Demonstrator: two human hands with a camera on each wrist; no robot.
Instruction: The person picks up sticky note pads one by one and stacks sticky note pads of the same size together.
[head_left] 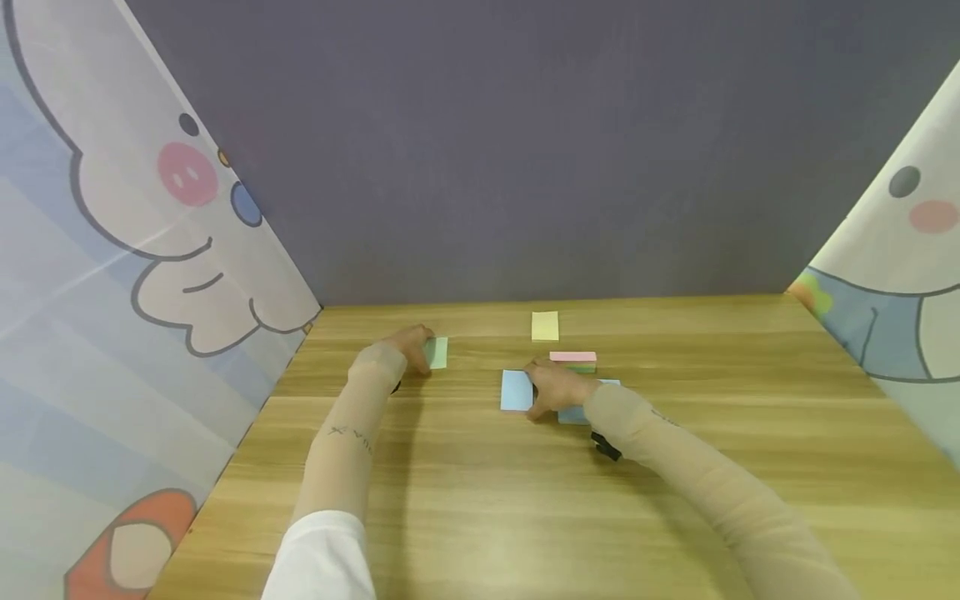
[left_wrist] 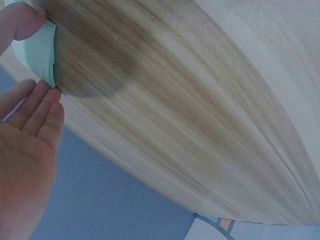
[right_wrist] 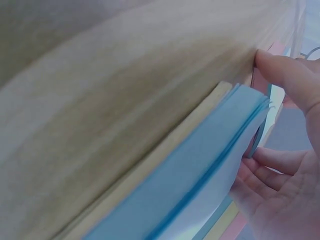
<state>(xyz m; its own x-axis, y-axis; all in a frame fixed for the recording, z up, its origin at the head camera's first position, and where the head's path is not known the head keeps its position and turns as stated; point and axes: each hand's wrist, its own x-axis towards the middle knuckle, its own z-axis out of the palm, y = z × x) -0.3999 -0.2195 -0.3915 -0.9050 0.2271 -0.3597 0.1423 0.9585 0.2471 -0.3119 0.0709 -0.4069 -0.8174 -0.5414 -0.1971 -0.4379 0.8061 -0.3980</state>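
In the head view, my left hand (head_left: 410,346) holds a pale green sticky note pad (head_left: 438,352) on the left of the table. The left wrist view shows thumb and fingertips at opposite edges of this green pad (left_wrist: 37,47). My right hand (head_left: 555,386) grips a light blue sticky note pad (head_left: 516,391) by its edges, thumb on the near side. Another blue sticky note pad (head_left: 573,415) lies partly hidden under the right hand and wrist; close up, its layered edge (right_wrist: 200,155) shows blue over pale yellow. Beyond the right hand lies a pink-topped sticky note stack (head_left: 573,357).
A yellow sticky note pad (head_left: 545,326) lies farther back on the wooden table (head_left: 480,500). A dark grey panel (head_left: 525,167) stands along the table's far edge. Cartoon-printed sheets (head_left: 112,250) hang at both sides.
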